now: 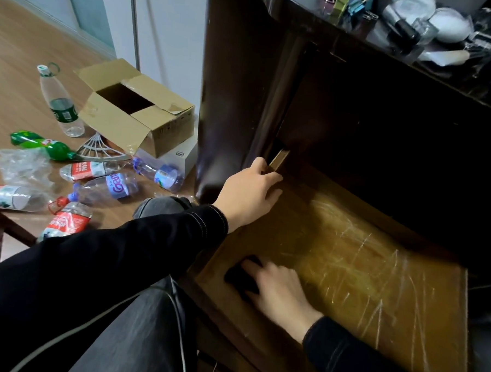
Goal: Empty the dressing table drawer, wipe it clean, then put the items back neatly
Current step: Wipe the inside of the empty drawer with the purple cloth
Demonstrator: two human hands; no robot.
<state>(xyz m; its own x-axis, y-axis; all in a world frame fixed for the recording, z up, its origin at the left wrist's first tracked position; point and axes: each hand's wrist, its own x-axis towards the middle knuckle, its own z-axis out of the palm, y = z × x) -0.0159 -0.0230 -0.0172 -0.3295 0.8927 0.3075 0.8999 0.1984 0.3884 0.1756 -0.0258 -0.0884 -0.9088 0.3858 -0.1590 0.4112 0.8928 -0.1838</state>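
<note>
The dressing table drawer [376,278] is pulled out, and its scratched yellow-brown bottom is bare. My right hand [278,290] presses a dark cloth [241,276] onto the drawer bottom near the front left corner; the hand is blurred. My left hand [248,193] grips the drawer's left side wall at its top edge, fingers curled over it. On the dark tabletop [417,38] above lie several cosmetics, jars and clips.
On the wooden floor to the left stand an open cardboard box [134,109] and an upright clear bottle [61,102]. Several crushed plastic bottles [105,184] lie around them. My knee [158,207] in dark jeans is beside the cabinet's side.
</note>
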